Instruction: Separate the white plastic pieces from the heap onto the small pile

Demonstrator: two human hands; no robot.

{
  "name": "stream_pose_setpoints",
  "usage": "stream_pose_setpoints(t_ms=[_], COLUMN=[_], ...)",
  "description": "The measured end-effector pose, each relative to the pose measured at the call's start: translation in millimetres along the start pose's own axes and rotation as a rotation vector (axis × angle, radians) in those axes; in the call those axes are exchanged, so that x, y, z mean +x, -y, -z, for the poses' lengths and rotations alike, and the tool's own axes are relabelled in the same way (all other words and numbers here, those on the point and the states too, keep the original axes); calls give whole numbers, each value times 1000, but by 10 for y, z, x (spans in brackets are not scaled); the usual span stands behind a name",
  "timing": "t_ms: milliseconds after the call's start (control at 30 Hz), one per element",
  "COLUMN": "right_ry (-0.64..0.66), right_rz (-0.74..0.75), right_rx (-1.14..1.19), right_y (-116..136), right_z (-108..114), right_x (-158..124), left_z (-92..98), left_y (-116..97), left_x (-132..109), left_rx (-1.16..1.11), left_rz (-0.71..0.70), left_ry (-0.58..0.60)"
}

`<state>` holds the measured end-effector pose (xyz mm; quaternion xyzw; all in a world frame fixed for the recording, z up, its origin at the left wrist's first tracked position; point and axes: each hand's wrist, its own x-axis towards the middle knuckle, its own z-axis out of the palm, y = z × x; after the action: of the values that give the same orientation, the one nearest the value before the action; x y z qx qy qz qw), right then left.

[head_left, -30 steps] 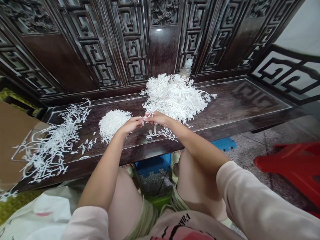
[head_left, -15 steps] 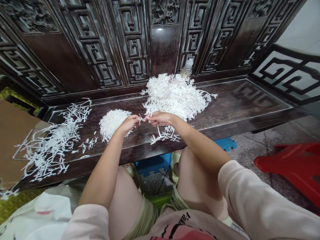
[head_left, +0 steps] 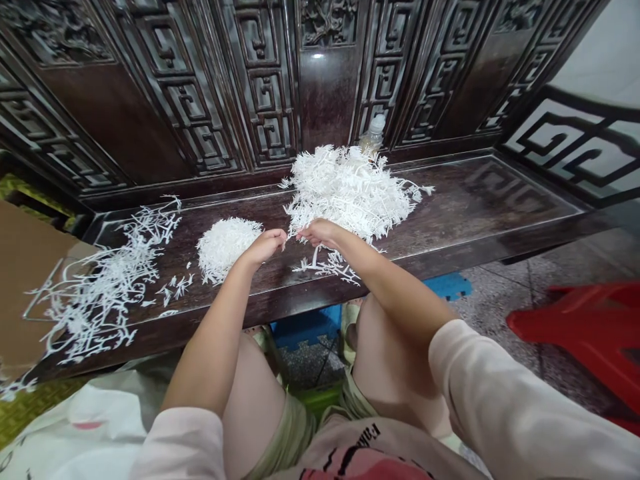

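My left hand (head_left: pixel 269 245) is closed in a pinch, its fingertips turned down in front of a small heap of short white pieces (head_left: pixel 225 248). Facing it, my right hand (head_left: pixel 320 233) pinches a white branched plastic piece (head_left: pixel 292 235), which spans the narrow gap between my fingertips. Both hands hover over the front part of the dark wooden bench (head_left: pixel 270 283). Behind my right hand rises a large pile of white branched pieces (head_left: pixel 350 190). A few loose branched pieces (head_left: pixel 333 268) lie just below that hand.
Thin white stems (head_left: pixel 105 287) lie tangled at the bench's left end, beside a cardboard box (head_left: pixel 30 287). A lidded clear bottle (head_left: pixel 373 133) stands behind the large pile. A carved backrest (head_left: pixel 330 93) closes off the rear; a red plastic stool (head_left: pixel 580 327) is at the right.
My left hand has rolled, so its fingertips now point down. My right fingertips have shifted slightly right and up. The piles look the same.
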<state>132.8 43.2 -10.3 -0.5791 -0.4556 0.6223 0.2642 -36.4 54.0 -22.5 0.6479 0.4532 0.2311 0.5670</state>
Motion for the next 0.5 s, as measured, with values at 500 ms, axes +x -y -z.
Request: stream_pose_setpoints(t_ms=[500], right_ry=[-416], right_rz=[79], right_rx=[-271], right_y=[-100], right_z=[-79], right_x=[138], left_z=[-201], left_y=[106], left_x=[56], left_rx=[97], left_rz=[-86], left_ry=[-52])
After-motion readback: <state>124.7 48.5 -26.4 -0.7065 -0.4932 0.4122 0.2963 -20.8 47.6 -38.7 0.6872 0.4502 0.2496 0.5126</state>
